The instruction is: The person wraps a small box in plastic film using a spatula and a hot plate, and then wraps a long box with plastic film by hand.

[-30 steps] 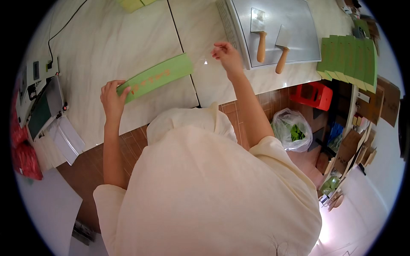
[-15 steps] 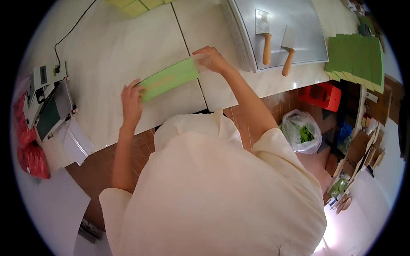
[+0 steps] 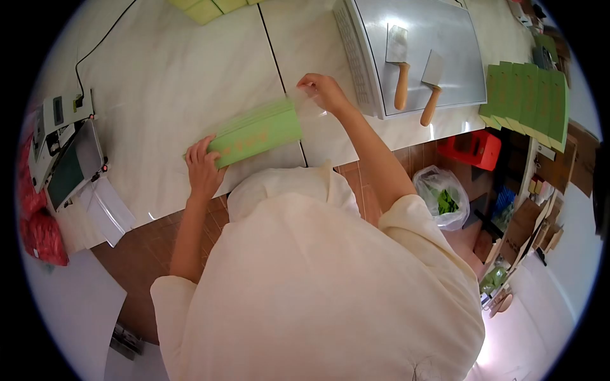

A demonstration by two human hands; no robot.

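Observation:
A long light-green box (image 3: 257, 134) with orange writing is held above the pale table, angled up toward the right. My left hand (image 3: 203, 168) is closed around its left end, fingers over the upper side and thumb near the front. Past the box's right end, clear plastic film (image 3: 309, 106) stretches toward my right hand (image 3: 325, 93). The fingers of that hand are pinched together on the film, apart from the box itself. Whether the film wraps the whole box is hard to see.
Two wooden-handled scrapers (image 3: 401, 86) lie on a metal-topped appliance (image 3: 445, 38). Green boxes (image 3: 530, 101) stand at the right edge, others (image 3: 203, 9) at the back. A device with a dark panel (image 3: 73, 168) sits left. Below right are a red stool (image 3: 473, 151) and a plastic bag (image 3: 448, 213).
The box has rolled so that more than one long face shows, and it sits slightly lower. My left hand has shifted down and right with it; my right hand has moved a little right.

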